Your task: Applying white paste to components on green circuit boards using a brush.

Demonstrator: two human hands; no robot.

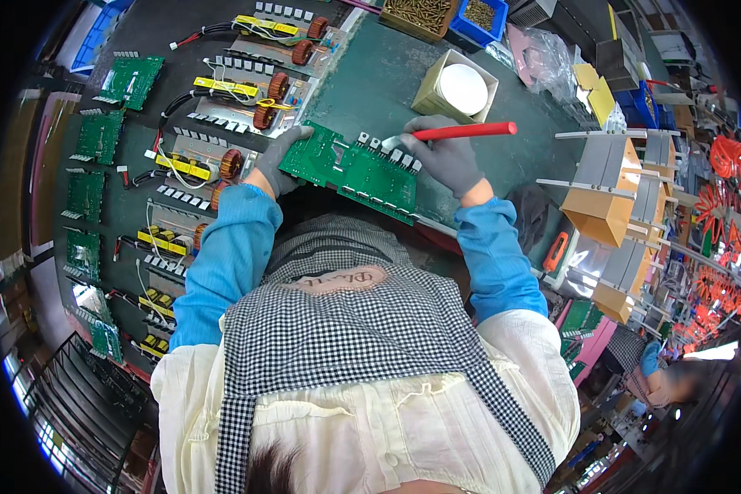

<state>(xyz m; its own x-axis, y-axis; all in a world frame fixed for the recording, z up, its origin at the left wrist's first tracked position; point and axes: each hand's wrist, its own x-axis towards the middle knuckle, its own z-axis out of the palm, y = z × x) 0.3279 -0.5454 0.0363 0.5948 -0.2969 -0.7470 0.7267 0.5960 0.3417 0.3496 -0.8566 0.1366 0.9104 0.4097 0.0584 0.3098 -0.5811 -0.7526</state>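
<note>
My left hand (283,159), in a grey glove, grips the left end of a green circuit board (350,171). The board is tilted with its soldered face up, near the table's front edge. A row of metal-tabbed transistors (392,151) stands along its far right edge. My right hand (446,156), also gloved, is closed around a tool with a long red handle (477,130). Its pale, narrow tip is at the transistors; whether it touches them I cannot tell. Just beyond stands a square box holding a white round tub (463,88).
Several power boards with copper coils (278,86) lie in a column to the left, with green circuit boards (96,136) beyond them. Bins of screws (479,13) stand at the back. Orange-and-grey metal housings (605,185) and an orange-handled cutter (556,251) are at right.
</note>
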